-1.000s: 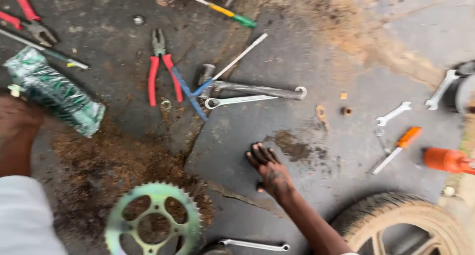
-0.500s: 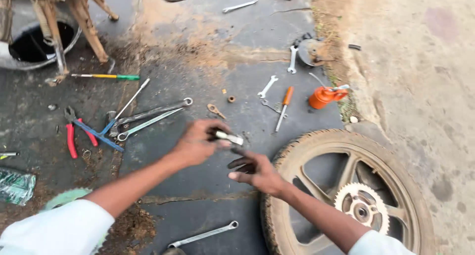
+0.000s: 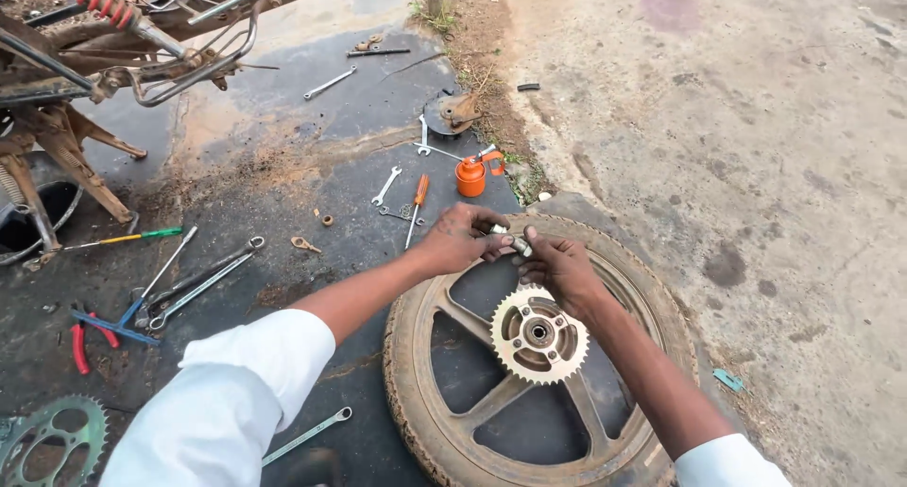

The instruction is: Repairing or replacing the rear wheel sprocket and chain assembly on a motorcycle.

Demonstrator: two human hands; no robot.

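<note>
Two hands, left hand (image 3: 458,237) and right hand (image 3: 559,268), each pinched shut on one small metal bolt (image 3: 510,239) above a wheel (image 3: 472,260) lying on the ground, sprocket (image 3: 539,334) at its hub, orange oiler (image 3: 470,176) and spanners (image 3: 385,185) nearby.

Daylit outdoor ground (image 3: 756,147): bare dirt, stained dark pavement (image 3: 312,109).

Both hands (image 3: 510,251) now over the wheel (image 3: 539,355), meeting on a small metal part (image 3: 510,239).
</note>
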